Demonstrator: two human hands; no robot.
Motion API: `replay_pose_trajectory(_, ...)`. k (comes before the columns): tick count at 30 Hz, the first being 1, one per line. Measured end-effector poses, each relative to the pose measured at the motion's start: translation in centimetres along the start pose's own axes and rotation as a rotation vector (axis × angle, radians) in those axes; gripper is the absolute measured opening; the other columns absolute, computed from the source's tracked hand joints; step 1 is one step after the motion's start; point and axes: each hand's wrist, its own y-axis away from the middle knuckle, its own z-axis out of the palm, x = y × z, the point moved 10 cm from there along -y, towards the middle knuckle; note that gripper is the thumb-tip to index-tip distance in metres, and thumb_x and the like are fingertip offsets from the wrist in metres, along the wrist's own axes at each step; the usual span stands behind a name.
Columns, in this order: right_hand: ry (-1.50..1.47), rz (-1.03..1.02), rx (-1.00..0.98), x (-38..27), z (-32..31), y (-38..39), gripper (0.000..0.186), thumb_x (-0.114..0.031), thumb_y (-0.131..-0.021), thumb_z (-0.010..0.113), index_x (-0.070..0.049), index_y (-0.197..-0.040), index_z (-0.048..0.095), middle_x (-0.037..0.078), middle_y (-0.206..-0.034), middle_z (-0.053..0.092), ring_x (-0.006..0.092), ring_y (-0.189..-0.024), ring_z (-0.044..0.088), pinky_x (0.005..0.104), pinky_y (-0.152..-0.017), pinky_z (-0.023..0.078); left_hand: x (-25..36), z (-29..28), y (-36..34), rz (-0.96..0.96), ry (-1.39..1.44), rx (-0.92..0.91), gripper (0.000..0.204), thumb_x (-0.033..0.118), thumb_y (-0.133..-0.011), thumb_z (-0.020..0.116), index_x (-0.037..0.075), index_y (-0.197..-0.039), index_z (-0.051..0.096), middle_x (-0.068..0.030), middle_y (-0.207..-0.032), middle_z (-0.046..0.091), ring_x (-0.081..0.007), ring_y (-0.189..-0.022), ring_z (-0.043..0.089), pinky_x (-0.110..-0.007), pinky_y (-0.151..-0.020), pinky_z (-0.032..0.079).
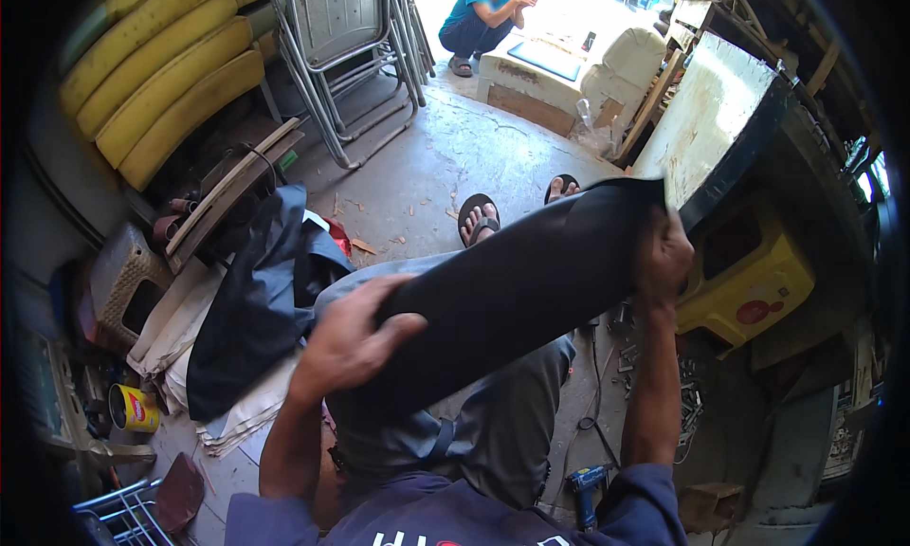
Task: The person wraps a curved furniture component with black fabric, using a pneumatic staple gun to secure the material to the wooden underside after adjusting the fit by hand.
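Note:
A long, dark black padded panel (512,290) lies at a slant across my lap, over my grey trousers. My left hand (365,333) grips its lower left end, with the thumb on the upper face. My right hand (664,257) holds the raised right end, its fingers partly hidden behind the edge. A loose sheet of black material (237,323) lies to my left on pale folded fabric (171,333). A blue power tool (588,499) with a cord rests on the floor below my right arm, near scattered small metal pieces (684,404).
Folded metal chairs (336,34), yellow curved boards (161,81) and a yellow can (133,407) are on my left. Ahead, another person (472,25) squats beside a worn pale block (531,96). A white board (701,110) and yellow plastic stool (744,290) stand on my right.

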Motion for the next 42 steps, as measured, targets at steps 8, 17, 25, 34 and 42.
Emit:
replay_pose_trajectory(8, 0.031, 0.095, 0.386, 7.0, -3.8, 9.6, 0.052, -0.036, -0.11, 0.048, 0.013, -0.112, 0.064, 0.018, -0.096, 0.072, 0.022, -0.086, 0.065, 0.0349, -0.083, 0.051, -5.3, -5.1, 7.1, -0.034, 0.655, 0.582, 0.085, 0.058, -0.094, 0.067, -0.007, -0.145, 0.045, -0.0156, -0.134, 0.059, -0.0227, -0.12, 0.058, -0.037, -0.107, 0.043)
replay_pose_trajectory(17, 0.182, 0.257, -0.116, 2.7, 2.5, 13.0, 0.06, -0.046, -0.109, 0.044, 0.007, -0.131, 0.06, 0.026, -0.108, 0.071, 0.0439, -0.104, 0.069, 0.0445, -0.093, 0.052, -2.9, -10.2, 11.6, -0.1, 0.839, 0.391, 0.073, 0.036, -0.09, 0.077, -0.009, -0.14, 0.05, -0.0176, -0.125, 0.066, -0.024, -0.113, 0.065, -0.037, -0.1, 0.05)
replay_pose_trajectory(25, -0.12, -0.176, -0.613, -7.6, 14.5, 29.4, 0.092, -0.063, -0.105, 0.028, 0.009, -0.16, 0.01, 0.03, -0.168, 0.008, 0.0425, -0.157, 0.006, 0.0649, -0.122, 0.002, -0.7, -9.5, 17.2, -0.267, 0.613, 0.483, 0.061, 0.011, -0.09, 0.068, -0.006, -0.145, 0.048, -0.016, -0.132, 0.064, -0.0235, -0.118, 0.063, -0.032, -0.106, 0.044)
replay_pose_trajectory(34, -0.442, -0.391, -0.484, -20.0, 12.1, 29.2, 0.113, -0.079, -0.095, 0.032, 0.008, -0.16, 0.003, 0.033, -0.167, 0.001, 0.0456, -0.157, -0.003, 0.063, -0.122, -0.005, 4.5, -8.6, 17.1, -0.314, 0.116, 0.421, 0.058, 0.008, -0.096, 0.06, -0.004, -0.149, 0.041, -0.0246, -0.13, 0.064, -0.0281, -0.125, 0.06, -0.035, -0.11, 0.04)
replay_pose_trajectory(42, -0.527, -0.675, -0.541, -28.5, 9.5, 25.8, 0.11, -0.079, -0.093, 0.039, 0.008, -0.157, 0.021, 0.031, -0.164, 0.021, 0.0464, -0.155, 0.013, 0.0623, -0.123, 0.002, 3.8, -7.2, 17.2, -0.199, 0.277, 0.387, 0.061, 0.013, -0.1, 0.061, -0.004, -0.153, 0.035, -0.0198, -0.137, 0.058, -0.0254, -0.129, 0.055, -0.035, -0.112, 0.038)
